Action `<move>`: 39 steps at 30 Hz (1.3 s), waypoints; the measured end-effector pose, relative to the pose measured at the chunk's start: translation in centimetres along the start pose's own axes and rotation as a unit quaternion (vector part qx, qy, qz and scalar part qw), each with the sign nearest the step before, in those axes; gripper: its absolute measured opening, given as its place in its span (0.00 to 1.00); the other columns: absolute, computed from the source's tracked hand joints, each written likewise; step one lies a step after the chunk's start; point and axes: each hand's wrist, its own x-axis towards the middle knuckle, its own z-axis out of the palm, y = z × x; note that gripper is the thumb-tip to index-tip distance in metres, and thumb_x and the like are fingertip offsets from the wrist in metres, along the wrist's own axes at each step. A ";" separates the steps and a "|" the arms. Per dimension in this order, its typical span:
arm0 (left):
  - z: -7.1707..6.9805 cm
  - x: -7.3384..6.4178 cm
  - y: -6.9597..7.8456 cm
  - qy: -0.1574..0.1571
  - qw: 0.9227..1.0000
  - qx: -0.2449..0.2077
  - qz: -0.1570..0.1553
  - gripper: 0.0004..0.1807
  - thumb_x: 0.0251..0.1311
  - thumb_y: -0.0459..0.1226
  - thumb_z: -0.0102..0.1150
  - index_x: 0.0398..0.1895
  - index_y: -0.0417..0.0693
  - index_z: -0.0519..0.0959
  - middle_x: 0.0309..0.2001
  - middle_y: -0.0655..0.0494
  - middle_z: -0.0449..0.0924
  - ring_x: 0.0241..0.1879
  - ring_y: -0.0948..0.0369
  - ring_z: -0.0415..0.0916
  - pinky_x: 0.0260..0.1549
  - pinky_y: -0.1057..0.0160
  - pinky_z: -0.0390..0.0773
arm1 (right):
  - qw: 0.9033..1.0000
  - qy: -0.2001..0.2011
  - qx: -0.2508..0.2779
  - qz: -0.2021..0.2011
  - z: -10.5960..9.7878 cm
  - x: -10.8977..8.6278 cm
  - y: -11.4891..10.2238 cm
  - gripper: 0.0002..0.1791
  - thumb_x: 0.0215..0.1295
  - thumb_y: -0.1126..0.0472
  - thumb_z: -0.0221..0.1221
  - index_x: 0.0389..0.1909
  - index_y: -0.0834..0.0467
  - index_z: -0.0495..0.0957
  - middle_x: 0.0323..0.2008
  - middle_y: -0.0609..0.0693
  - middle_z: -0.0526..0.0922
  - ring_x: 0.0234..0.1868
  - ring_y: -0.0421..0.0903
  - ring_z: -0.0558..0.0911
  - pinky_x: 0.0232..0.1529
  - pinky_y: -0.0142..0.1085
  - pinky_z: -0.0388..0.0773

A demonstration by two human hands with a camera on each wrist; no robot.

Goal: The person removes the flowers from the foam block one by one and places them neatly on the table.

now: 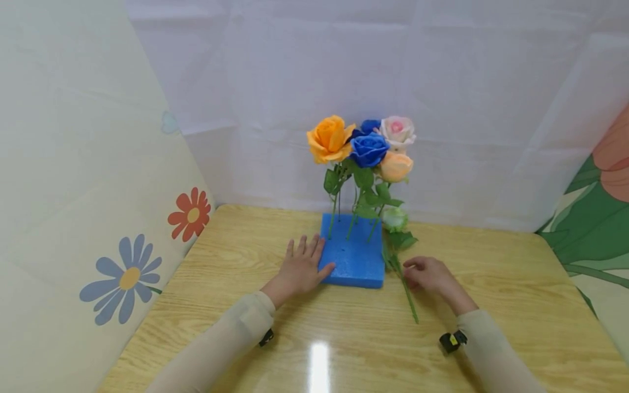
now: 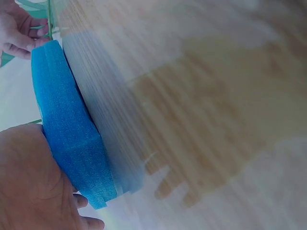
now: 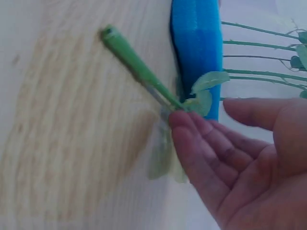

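My left hand (image 1: pixel 301 268) lies against the left side of a blue foam block (image 1: pixel 358 262), its fingers straight and its thumb on the block's edge. Stems of several artificial roses stand in the block: an orange rose (image 1: pixel 330 139), blue roses (image 1: pixel 368 149), a pale pink rose (image 1: pixel 397 131) and a peach rose (image 1: pixel 396 166). A greenish-white rose (image 1: pixel 395 218) lies on the table along the block's right side, its stem (image 3: pixel 134 62) pointing towards me. Beside that stem is my right hand (image 1: pixel 428 274), thumb apart from the loosely bent fingers; in the right wrist view the fingertips seem to touch the stem.
The wooden table (image 1: pixel 236 262) carries the block near its far edge. Behind it hangs a white cloth (image 1: pixel 265 109). Flower-patterned walls (image 1: pixel 98 218) close in the left and right sides.
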 end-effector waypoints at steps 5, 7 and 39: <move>0.0 0.0 0.0 -0.001 1.000 -0.004 0.000 0.45 0.75 0.66 0.27 0.83 0.46 0.43 0.82 0.47 0.38 0.80 0.39 0.37 0.74 0.35 0.36 | 0.999 0.005 -0.010 -0.037 -0.3 -0.1 -0.5 0.22 0.74 0.57 0.57 0.62 0.66 0.76 0.46 0.60 0.86 0.41 0.48 0.87 0.44 0.43 0.83; 0.0 -0.1 0.0 -0.004 1.000 -0.008 0.000 0.45 0.75 0.65 0.27 0.83 0.46 0.42 0.82 0.47 0.37 0.80 0.39 0.36 0.74 0.35 0.35 | 0.999 0.011 0.002 -0.053 -0.3 0.0 -0.7 0.23 0.75 0.57 0.57 0.63 0.67 0.76 0.48 0.61 0.85 0.43 0.50 0.86 0.45 0.43 0.83; -0.3 -0.2 0.3 0.006 1.000 0.021 0.004 0.44 0.76 0.65 0.26 0.82 0.45 0.45 0.82 0.46 0.40 0.79 0.39 0.39 0.74 0.35 0.38 | 0.955 0.115 0.230 -0.150 0.7 3.1 -5.4 0.29 0.74 0.59 0.59 0.70 0.64 0.67 0.66 0.61 0.74 0.63 0.55 0.76 0.57 0.35 0.78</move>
